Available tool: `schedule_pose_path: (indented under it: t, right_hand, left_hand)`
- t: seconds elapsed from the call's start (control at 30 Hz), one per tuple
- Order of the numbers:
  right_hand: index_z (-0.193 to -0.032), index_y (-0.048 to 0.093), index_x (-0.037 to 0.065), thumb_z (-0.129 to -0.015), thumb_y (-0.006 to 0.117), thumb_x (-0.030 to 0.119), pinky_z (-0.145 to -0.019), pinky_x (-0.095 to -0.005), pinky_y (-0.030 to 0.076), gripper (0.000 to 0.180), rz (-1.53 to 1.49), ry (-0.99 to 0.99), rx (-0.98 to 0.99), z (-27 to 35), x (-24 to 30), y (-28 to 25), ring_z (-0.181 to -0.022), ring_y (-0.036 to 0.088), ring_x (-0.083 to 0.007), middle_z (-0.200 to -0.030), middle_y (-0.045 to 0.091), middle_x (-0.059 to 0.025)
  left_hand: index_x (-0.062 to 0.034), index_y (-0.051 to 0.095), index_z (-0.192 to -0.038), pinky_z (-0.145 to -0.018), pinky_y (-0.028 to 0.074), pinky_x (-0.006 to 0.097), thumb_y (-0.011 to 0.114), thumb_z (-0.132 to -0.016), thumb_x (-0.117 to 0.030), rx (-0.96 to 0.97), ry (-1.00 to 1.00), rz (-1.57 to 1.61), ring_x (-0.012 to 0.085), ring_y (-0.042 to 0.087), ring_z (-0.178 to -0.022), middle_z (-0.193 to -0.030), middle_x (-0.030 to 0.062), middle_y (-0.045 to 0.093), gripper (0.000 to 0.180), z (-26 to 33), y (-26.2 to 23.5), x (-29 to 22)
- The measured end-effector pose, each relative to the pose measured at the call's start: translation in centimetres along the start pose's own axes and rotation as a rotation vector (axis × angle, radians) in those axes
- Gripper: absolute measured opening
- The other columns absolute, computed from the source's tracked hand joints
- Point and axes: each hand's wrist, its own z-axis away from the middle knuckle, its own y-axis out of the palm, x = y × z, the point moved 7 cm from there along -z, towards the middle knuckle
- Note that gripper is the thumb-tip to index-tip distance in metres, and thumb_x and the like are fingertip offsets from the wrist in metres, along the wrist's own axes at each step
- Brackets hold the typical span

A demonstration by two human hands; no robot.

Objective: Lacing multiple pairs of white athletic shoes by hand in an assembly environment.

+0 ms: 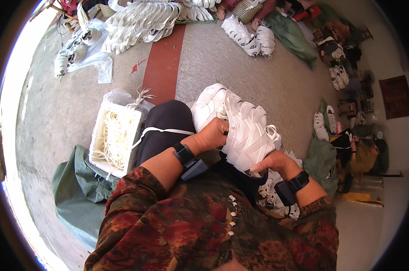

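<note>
My fingers (221, 131) on the left hand (211, 135) are curled shut, pinching a flat white lace (161, 131) against the tongue area of the chunky white mesh sneaker (236, 126); my right hand (277, 163) is closed around the shoe's near end, gripping it from below. The grey concrete floor (258, 86) with its red painted stripe (164, 63) spreads beyond my knees. The sneaker rests on my dark-trousered lap (166, 124), its long axis running from my right hand up and away to the left, toe farthest from me. The lace trails leftward from my left fingers toward the white foam box of laces (114, 137) just beside my left knee, so the left hand is nearer the eyelets.
</note>
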Motion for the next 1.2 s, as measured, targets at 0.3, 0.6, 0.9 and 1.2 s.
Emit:
schedule_pose_path:
  t: [0.3,0.6,0.9,1.2]
  right_hand:
    - [-0.129,0.037,0.003,-0.05,0.083,0.012,-0.096,-0.0304,0.035,0.092,0.023,0.018,0.02,-0.4,0.3,-0.1,-0.11,0.046,-0.0204,-0.118,0.051,-0.0082]
    - [-0.13,0.037,0.004,-0.048,0.084,0.013,-0.097,-0.0311,0.034,0.094,0.027,0.093,0.018,-0.4,0.6,0.2,-0.111,0.045,-0.0211,-0.119,0.051,-0.0076]
    - [-0.128,0.039,0.004,-0.05,0.083,0.014,-0.097,-0.0304,0.034,0.09,0.049,0.058,0.054,-1.1,-0.2,0.2,-0.111,0.045,-0.0205,-0.12,0.05,-0.0073]
    - [-0.125,0.04,0.0,-0.062,0.078,0.023,-0.096,-0.0306,0.034,0.077,0.349,0.035,-0.022,-0.6,0.7,0.9,-0.111,0.044,-0.0211,-0.122,0.048,-0.0111]
  left_hand:
    - [-0.0018,0.064,-0.075,-0.059,0.047,0.029,0.055,-0.065,0.007,-0.047,0.017,-0.103,0.0248,0.064,-0.068,-0.072,0.0157,0.063,0.016,0.4,-0.3,0.0]
    - [-0.0014,0.062,-0.069,-0.054,0.046,0.031,0.053,-0.064,0.007,-0.09,0.061,-0.109,0.0287,0.062,-0.062,-0.068,0.0177,0.06,0.013,0.7,-0.3,1.0]
    - [-0.004,0.066,-0.085,-0.068,0.049,0.028,0.066,-0.069,-0.002,0.115,-0.031,-0.312,0.0227,0.065,-0.076,-0.08,0.013,0.065,0.016,1.2,-0.3,2.4]
    - [-0.0042,0.064,-0.09,-0.07,0.048,0.03,0.064,-0.069,0.0,-0.007,0.121,-0.134,0.026,0.063,-0.079,-0.086,0.0139,0.064,0.021,0.8,-0.6,0.8]
